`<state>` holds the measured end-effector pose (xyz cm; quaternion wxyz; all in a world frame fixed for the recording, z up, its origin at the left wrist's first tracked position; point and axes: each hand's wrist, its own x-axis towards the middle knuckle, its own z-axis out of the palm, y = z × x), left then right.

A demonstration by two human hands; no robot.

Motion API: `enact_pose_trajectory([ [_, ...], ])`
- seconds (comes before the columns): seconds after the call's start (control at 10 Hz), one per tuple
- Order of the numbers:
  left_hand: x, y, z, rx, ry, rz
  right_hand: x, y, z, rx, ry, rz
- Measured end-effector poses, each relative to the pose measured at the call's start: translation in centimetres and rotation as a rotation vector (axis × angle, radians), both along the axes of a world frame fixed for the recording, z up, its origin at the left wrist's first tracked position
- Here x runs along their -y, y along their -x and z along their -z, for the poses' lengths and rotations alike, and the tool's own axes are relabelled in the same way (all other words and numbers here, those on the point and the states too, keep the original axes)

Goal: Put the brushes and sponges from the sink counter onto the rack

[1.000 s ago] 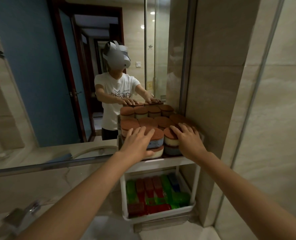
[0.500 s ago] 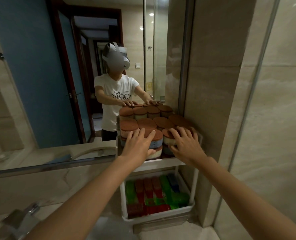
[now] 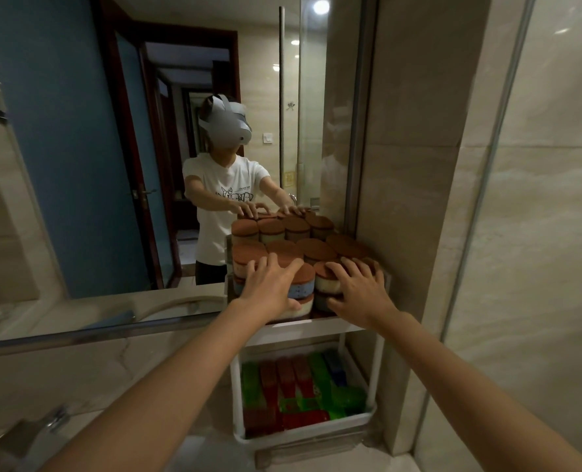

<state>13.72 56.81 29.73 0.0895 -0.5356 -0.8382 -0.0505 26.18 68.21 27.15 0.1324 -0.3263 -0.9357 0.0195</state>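
A white two-tier rack [image 3: 299, 327] stands on the counter against the mirror. Its top shelf is packed with stacked round sponges [image 3: 316, 248] that have brown scouring tops. My left hand [image 3: 270, 284] lies flat on the front-left stack, thumb against a cream sponge [image 3: 299, 308] below. My right hand [image 3: 361, 289] rests spread on the front-right stack, fingers over a cream sponge [image 3: 327, 281]. Neither hand lifts anything. The lower shelf holds several red, green and blue brushes [image 3: 299, 390] lying side by side.
A mirror [image 3: 112, 165] runs along the back and reflects a person and the sponges. A chrome tap [image 3: 34, 434] sits at the lower left over the marble counter [image 3: 197, 451]. A tiled wall and a glass panel edge [image 3: 480, 199] close in the right side.
Both hands have slid slightly back toward me over the front stacks. The view has tilted a little lower, and the sponges stay in place.
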Motion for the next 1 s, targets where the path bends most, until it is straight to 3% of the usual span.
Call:
enact_pose_trajectory([
  [0.8,-0.3,1.4,0.0,-0.111,0.076,0.062,0.1,0.1,-0.2,-0.002,-0.004,0.017],
  [1.0,0.4,0.7,-1.0,-0.009,-0.131,0.039,1.6,0.3,-1.5,-0.192,-0.078,-0.061],
])
